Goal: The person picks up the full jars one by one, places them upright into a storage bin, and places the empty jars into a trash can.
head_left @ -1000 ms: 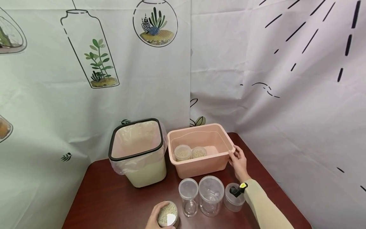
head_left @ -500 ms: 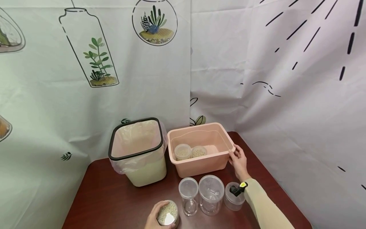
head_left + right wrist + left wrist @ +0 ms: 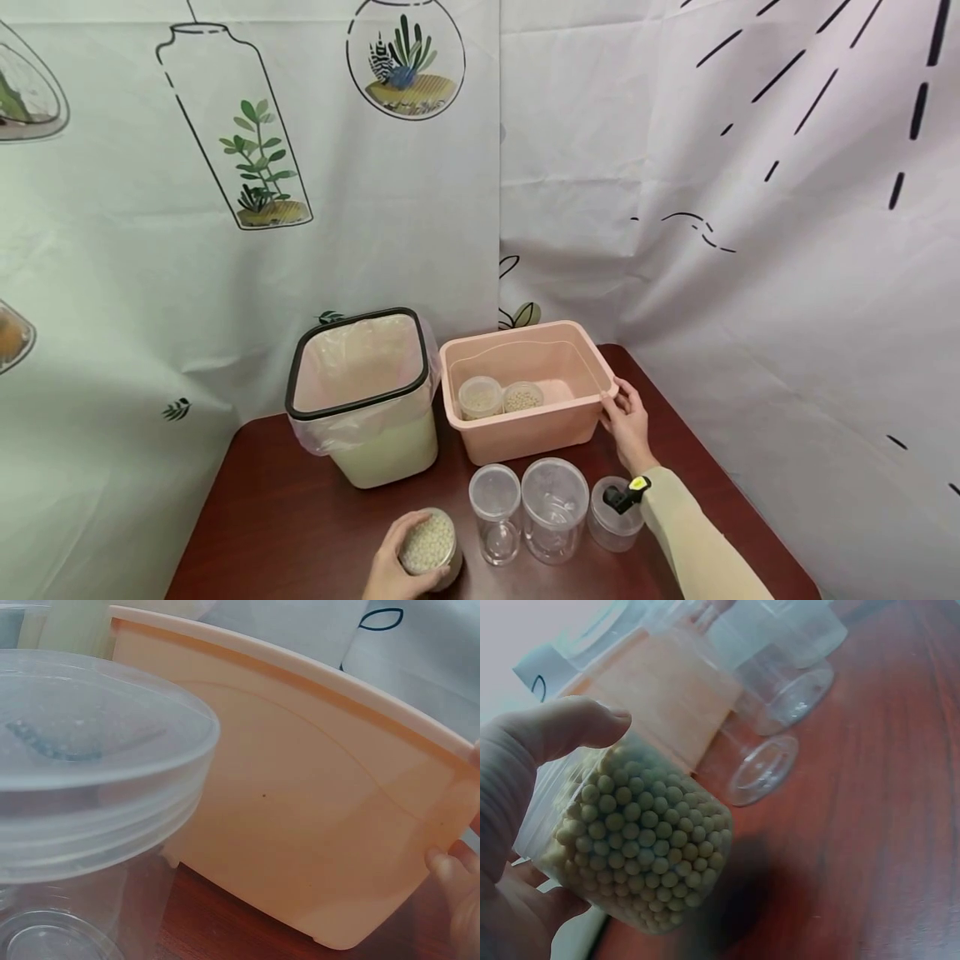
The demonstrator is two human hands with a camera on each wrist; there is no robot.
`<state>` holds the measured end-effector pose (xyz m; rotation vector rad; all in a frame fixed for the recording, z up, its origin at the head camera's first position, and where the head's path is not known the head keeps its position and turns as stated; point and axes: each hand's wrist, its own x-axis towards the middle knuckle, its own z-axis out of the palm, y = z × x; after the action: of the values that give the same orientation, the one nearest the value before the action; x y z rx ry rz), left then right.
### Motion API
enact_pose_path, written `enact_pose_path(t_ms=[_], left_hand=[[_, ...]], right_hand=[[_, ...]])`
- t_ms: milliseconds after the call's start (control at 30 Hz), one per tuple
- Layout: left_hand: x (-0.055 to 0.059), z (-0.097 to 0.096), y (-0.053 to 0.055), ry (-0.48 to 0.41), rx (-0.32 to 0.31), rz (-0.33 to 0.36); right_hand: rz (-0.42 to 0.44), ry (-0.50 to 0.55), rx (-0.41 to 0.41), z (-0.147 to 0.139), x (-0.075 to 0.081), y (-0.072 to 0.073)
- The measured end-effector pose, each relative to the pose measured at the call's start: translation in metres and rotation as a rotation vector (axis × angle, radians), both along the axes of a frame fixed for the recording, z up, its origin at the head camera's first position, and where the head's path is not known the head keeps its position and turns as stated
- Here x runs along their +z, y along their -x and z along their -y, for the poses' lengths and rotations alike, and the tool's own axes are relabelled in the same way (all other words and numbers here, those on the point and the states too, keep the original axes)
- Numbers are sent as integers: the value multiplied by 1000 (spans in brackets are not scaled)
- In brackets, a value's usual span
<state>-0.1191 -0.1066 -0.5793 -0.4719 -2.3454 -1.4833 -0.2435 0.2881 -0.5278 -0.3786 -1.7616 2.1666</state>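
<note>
My left hand (image 3: 401, 558) grips a clear round jar (image 3: 431, 543) packed with small beige balls, thumb on one side and fingers on the other. In the left wrist view the jar (image 3: 649, 832) is tilted, with a dark shadow on the table beneath it. My right hand (image 3: 627, 427) holds the front right corner of a pink plastic bin (image 3: 525, 435). Its thumb presses the outer wall and its fingers lie at the rim, as the right wrist view shows of the hand (image 3: 461, 889). Two jars of pale contents (image 3: 480, 398) stand inside the bin at the left.
Two taller clear lidded jars (image 3: 555, 508) and a short lidded jar (image 3: 613, 525) stand in a row before the bin. A trash can (image 3: 386, 450) with a liner and black rim stands left of the bin. A printed cloth (image 3: 397, 250) hangs behind the table (image 3: 255, 517).
My left hand has brought the jar of beige balls a little left and away from me, lifting and tilting it. My right hand stays at the bin's corner.
</note>
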Motion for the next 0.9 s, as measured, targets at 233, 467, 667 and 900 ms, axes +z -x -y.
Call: enact_pose_path(t_ms=[233,467,667,900], left_hand=[[41,-2,-4,-3,11,24],[80,0,-2,12,-58,-4],[90,1,4,-7,-8,1],[102,1,9,1,-35,-45]], right_hand=[[9,-20,-11,-1,1,-1],[1,-12,-13,0,-1,0],[-7,-13,-5,-1,-3,-1],[-5,-25,-14,-1,-1,-1]])
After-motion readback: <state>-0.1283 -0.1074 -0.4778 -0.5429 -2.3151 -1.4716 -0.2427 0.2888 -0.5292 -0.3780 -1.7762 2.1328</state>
